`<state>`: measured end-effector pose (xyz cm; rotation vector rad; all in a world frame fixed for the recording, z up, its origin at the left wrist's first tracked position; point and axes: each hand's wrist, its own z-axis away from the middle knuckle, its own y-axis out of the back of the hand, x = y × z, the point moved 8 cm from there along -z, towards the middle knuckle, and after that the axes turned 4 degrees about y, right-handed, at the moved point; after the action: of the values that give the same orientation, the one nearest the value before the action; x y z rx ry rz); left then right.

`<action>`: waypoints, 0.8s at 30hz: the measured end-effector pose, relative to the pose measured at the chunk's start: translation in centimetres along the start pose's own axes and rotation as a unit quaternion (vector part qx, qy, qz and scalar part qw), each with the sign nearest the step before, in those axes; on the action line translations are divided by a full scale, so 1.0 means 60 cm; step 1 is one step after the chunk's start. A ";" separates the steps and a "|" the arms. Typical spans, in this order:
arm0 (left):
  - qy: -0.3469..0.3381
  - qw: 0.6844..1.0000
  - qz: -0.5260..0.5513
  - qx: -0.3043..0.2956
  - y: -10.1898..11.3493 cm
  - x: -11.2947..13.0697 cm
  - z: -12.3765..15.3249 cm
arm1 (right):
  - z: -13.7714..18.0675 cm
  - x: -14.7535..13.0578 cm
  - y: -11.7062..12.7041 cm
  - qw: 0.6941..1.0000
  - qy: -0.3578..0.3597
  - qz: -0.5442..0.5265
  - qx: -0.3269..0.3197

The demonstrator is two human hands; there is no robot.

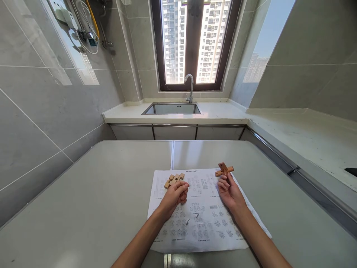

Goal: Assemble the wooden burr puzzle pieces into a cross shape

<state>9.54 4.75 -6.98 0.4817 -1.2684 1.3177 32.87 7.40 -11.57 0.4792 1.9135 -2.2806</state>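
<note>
Interlocking wooden puzzle pieces [224, 169] in reddish brown, notched and crossed over each other, are at the fingertips of my right hand [230, 191]. The thumb and index finger close on their near end, while the other fingers curl inward. My left hand [175, 197] is closed, thumb against the fingertips, and I see nothing between them. Just beyond it several pale notched wooden blocks [173, 179] lie grouped on a printed sheet [195, 238]. That hand partly hides the blocks. Small line drawings of puzzle assemblies cover the paper under both hands.
The sheet lies on a wide grey tabletop [83, 208] with a seam down its middle. Beyond are a white counter [223, 111], a sink [173, 108] and a faucet [190, 89] below a window. A dark object [350, 171] sits on the right counter.
</note>
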 end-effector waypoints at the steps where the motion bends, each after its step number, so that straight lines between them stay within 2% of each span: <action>1: -0.002 1.000 -0.004 -0.002 0.000 -0.001 0.000 | 0.002 0.001 -0.004 1.000 -0.001 0.004 -0.003; 6: -0.018 0.999 -0.039 -0.005 -0.003 -0.003 0.000 | 0.018 0.023 -0.037 0.997 -0.044 0.062 -0.034; 10: -0.034 0.995 -0.088 -0.015 -0.011 0.003 0.006 | 0.038 0.041 -0.052 0.980 -0.045 0.191 -0.031; 14: -0.077 0.989 -0.125 -0.009 -0.017 0.023 0.015 | 0.058 0.055 -0.075 0.930 -0.014 0.359 -0.078; 17: -0.135 0.977 -0.163 0.034 -0.012 0.045 0.023 | 0.068 0.064 -0.085 0.886 0.010 0.452 -0.100; 20: -0.205 0.934 -0.269 0.115 -0.002 0.067 0.035 | 0.073 0.075 -0.090 0.840 0.022 0.527 -0.126; 24: -0.306 0.815 -0.437 0.227 0.000 0.087 0.057 | 0.081 0.079 -0.099 0.779 0.063 0.604 -0.154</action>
<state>6.98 4.12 -1.33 1.7127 -0.9713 0.6384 25.85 4.28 -6.79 1.3224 1.2580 -1.0763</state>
